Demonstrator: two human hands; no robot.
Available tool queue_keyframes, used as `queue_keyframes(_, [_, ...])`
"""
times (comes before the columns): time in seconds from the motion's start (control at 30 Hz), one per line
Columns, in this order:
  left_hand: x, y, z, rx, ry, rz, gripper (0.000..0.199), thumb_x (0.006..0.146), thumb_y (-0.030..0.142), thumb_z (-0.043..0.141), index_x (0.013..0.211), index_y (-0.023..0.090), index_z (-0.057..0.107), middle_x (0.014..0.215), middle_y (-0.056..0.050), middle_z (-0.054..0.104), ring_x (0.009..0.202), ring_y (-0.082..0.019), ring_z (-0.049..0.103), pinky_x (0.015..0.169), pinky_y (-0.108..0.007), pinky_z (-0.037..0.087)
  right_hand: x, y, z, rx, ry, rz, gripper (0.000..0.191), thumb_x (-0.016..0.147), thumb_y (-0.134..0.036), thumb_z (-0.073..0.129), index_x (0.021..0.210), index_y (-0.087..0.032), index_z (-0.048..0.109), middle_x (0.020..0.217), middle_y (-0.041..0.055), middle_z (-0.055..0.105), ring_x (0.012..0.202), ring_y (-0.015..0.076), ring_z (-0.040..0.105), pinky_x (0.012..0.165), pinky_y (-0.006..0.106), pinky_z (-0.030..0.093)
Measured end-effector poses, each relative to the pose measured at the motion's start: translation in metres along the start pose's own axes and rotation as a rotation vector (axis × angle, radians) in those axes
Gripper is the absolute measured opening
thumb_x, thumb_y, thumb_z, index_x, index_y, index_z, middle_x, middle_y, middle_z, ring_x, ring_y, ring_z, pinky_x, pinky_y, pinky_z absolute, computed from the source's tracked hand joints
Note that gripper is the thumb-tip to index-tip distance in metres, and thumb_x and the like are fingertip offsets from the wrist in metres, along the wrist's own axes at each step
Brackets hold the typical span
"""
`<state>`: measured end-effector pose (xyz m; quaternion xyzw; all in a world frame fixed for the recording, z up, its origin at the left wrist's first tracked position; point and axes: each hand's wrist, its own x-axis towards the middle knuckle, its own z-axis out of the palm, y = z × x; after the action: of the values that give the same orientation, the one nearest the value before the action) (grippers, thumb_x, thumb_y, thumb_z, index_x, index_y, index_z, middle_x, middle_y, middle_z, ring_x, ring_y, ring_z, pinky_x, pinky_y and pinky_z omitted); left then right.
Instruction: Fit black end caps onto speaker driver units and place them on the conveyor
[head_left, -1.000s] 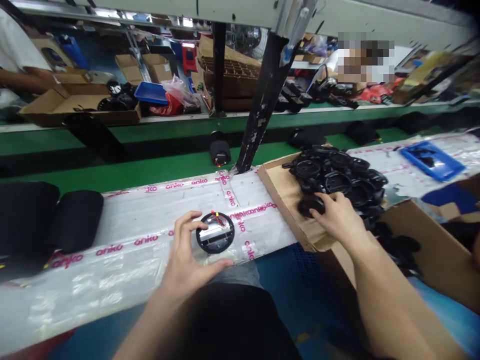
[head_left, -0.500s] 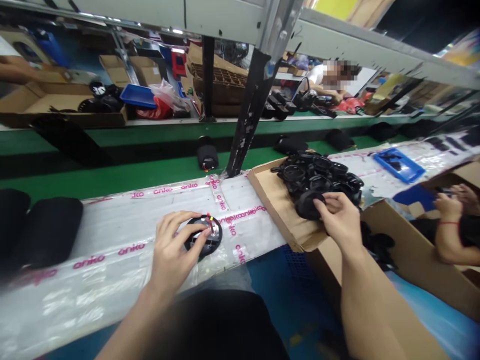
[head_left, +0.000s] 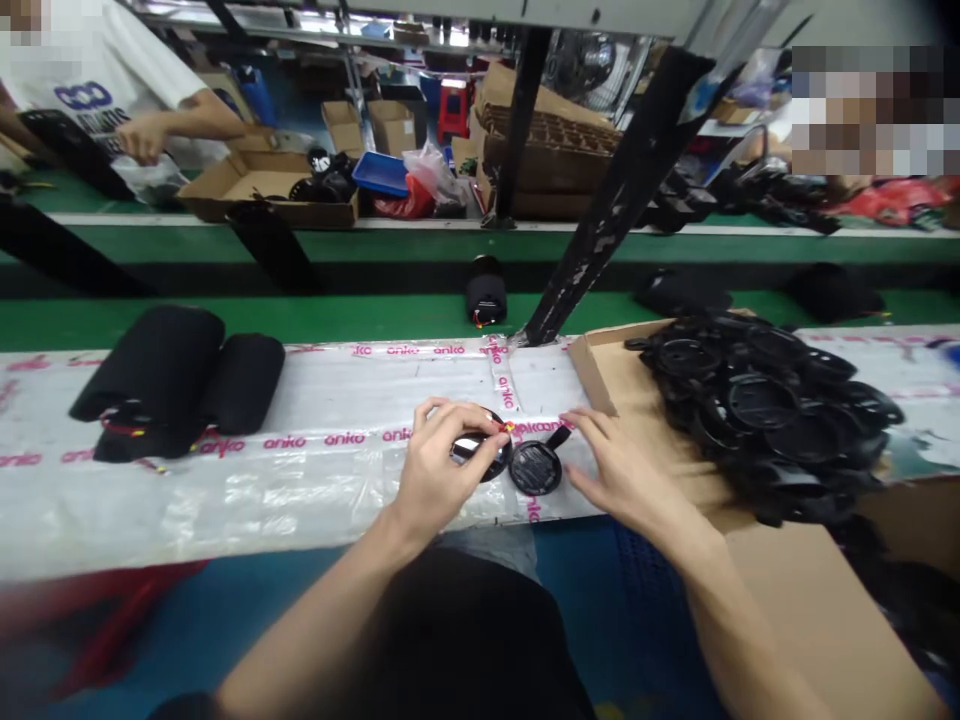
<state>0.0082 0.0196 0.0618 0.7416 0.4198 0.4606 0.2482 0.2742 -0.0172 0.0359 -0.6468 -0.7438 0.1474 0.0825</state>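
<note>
So the left hand [head_left: 442, 455] came in from the bottom of the frame, palm down with the fingers curled, thumb and forefinger pinched on the little red wires [head_left: 505, 428] over a round black part [head_left: 491, 458] mid-frame. The right hand [head_left: 626, 470] reached in from the lower right, thumb and fingers spread apart, holding nothing, just beside a flat black disc with a tab [head_left: 535, 468]. That disc lay on the desk [head_left: 337, 500], right of the round part. Right of the hands sat a shallow cardboard tray [head_left: 637, 390], its right side heaped with black plastic rings [head_left: 765, 400] and its left side bare cardboard. A bigger cardboard box [head_left: 817, 590] stood below it, lower right, with more black parts in it. Upper left, across the way, another cardboard box [head_left: 240, 185] held black pieces, with a blue tray [head_left: 382, 173] beside it. The near desk edge ran just below both small parts, and plastic-covered surface stretched left from the left hand towards some black padded cylinders [head_left: 165, 360].
</note>
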Motion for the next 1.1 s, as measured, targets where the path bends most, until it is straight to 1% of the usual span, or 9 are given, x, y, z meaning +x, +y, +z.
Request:
queue_keyframes(0.1, [0.005, 0.003, -0.001, 0.071, -0.05, 0.064, 0.018, 0.095, 0.036, 0.082, 0.099, 0.024, 0.069, 0.096, -0.001, 0.083, 0.095, -0.022, 0.077, 0.11, -0.05, 0.045, -0.005, -0.001, 0.011, -0.093, -0.153, -0.247, 0.1, 0.073, -0.008, 0.076, 0.166, -0.027, 0.043, 0.179, 0.0187, 0.033, 0.165, 0.0433, 0.032, 0.124, 0.063, 0.043])
queue_keyframes(0.17, [0.008, 0.004, 0.0, 0.117, -0.043, 0.094, 0.023, 0.093, 0.038, 0.084, 0.099, 0.023, 0.066, 0.094, -0.001, 0.082, 0.091, -0.023, 0.077, 0.108, -0.05, 0.044, -0.002, -0.005, 0.023, -0.103, -0.229, -0.282, 0.099, 0.07, -0.001, 0.072, 0.163, -0.025, 0.047, 0.177, 0.0205, 0.037, 0.162, 0.0426, 0.038, 0.126, 0.066, 0.04])
queue_keyframes(0.23, [0.01, 0.004, 0.002, 0.135, -0.021, 0.113, 0.019, 0.095, 0.033, 0.08, 0.097, 0.023, 0.064, 0.092, -0.001, 0.081, 0.088, -0.022, 0.077, 0.104, -0.049, 0.044, 0.003, -0.008, 0.028, -0.043, -0.207, -0.262, 0.088, 0.074, -0.001, 0.069, 0.159, -0.02, 0.053, 0.168, 0.0237, 0.05, 0.153, 0.04, 0.052, 0.126, 0.068, 0.04])
queue_keyframes(0.4, [0.008, 0.002, 0.008, 0.139, 0.049, 0.159, 0.009, 0.098, 0.017, 0.07, 0.102, 0.023, 0.064, 0.09, 0.003, 0.081, 0.082, -0.018, 0.078, 0.102, -0.046, 0.042, 0.014, -0.006, 0.006, 0.588, -0.022, -0.137, 0.073, 0.089, -0.039, 0.081, 0.156, -0.022, 0.055, 0.156, 0.0185, 0.063, 0.143, 0.0363, 0.063, 0.123, 0.061, 0.048])
queue_keyframes(0.5, [0.005, 0.003, 0.008, 0.152, 0.084, 0.204, 0.013, 0.099, 0.012, 0.067, 0.107, 0.021, 0.065, 0.091, 0.001, 0.082, 0.084, -0.017, 0.078, 0.099, -0.043, 0.042, 0.015, -0.012, -0.001, 1.095, 0.095, -0.131, 0.075, 0.093, -0.069, 0.07, 0.151, -0.024, 0.061, 0.156, 0.0163, 0.065, 0.143, 0.0395, 0.063, 0.12, 0.06, 0.051])
queue_keyframes(0.57, [0.003, 0.004, 0.006, 0.168, 0.063, 0.217, 0.013, 0.1, 0.011, 0.066, 0.109, 0.02, 0.067, 0.094, 0.0, 0.082, 0.088, -0.018, 0.078, 0.098, -0.042, 0.042, 0.016, -0.023, -0.001, 1.282, 0.156, -0.137, 0.082, 0.092, -0.079, 0.064, 0.153, -0.024, 0.06, 0.157, 0.0157, 0.064, 0.145, 0.0419, 0.061, 0.12, 0.062, 0.051])
queue_keyframes(0.77, [0.005, 0.007, 0.003, 0.094, 0.017, 0.198, 0.01, 0.098, 0.018, 0.076, 0.106, 0.021, 0.07, 0.096, 0.001, 0.081, 0.091, -0.019, 0.075, 0.1, -0.042, 0.043, 0.02, -0.046, -0.002, 1.297, 0.188, -0.126, 0.077, 0.09, -0.071, 0.072, 0.154, -0.03, 0.06, 0.16, 0.0107, 0.063, 0.152, 0.0411, 0.054, 0.122, 0.062, 0.049])
queue_keyframes(0.97, [0.006, 0.001, 0.003, 0.043, 0.051, 0.179, 0.011, 0.098, 0.015, 0.077, 0.104, 0.021, 0.069, 0.095, 0.001, 0.082, 0.086, -0.016, 0.077, 0.1, -0.04, 0.044, 0.023, -0.049, 0.005, 1.4, 0.119, -0.096, 0.062, 0.095, -0.067, 0.065, 0.138, -0.024, 0.072, 0.154, 0.013, 0.068, 0.127, 0.0375, 0.073, 0.106, 0.054, 0.061])
queue_keyframes(1.1, [0.008, 0.0, 0.002, 0.059, 0.055, 0.192, 0.013, 0.098, 0.013, 0.078, 0.101, 0.02, 0.067, 0.094, 0.002, 0.082, 0.086, -0.015, 0.077, 0.098, -0.039, 0.044, 0.018, -0.051, 0.003, 1.357, 0.11, -0.106, 0.064, 0.096, -0.069, 0.064, 0.143, -0.025, 0.069, 0.151, 0.014, 0.07, 0.114, 0.0348, 0.078, 0.099, 0.052, 0.063])
